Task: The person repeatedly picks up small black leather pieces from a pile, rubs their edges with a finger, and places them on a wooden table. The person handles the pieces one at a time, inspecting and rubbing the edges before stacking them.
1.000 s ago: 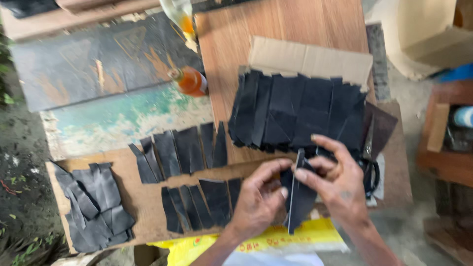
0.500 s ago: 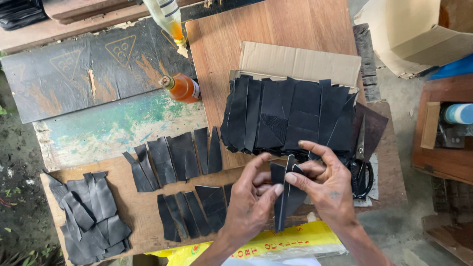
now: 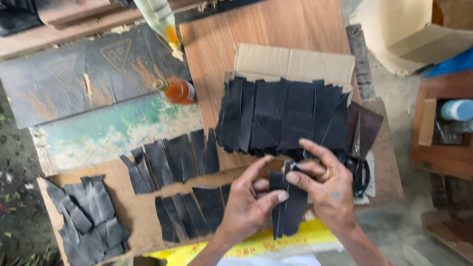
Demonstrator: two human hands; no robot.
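Both hands hold one black leather piece (image 3: 288, 209) upright above the board's front edge. My left hand (image 3: 246, 207) pinches its left side with thumb and fingers. My right hand (image 3: 327, 189) grips its top and right side. Behind them lies a broad overlapping row of black leather strips (image 3: 281, 116) on a sheet of cardboard (image 3: 295, 61). To the left, two shorter rows of black pieces (image 3: 170, 160) lie on a brown board (image 3: 133, 212). A loose heap of black pieces (image 3: 86, 221) sits at the board's left end.
An orange bottle (image 3: 180, 90) lies on the painted plank, and a clear bottle (image 3: 157, 17) above it. Scissors (image 3: 358, 162) rest on a dark brown leather piece (image 3: 367, 125) right of my hands. A cardboard box (image 3: 409, 29) and a wooden stand (image 3: 443, 128) are at the right.
The hands have stayed on the black piece, turning and shifting it slightly between the fingers. The view has moved a little; nothing else on the boards has moved.
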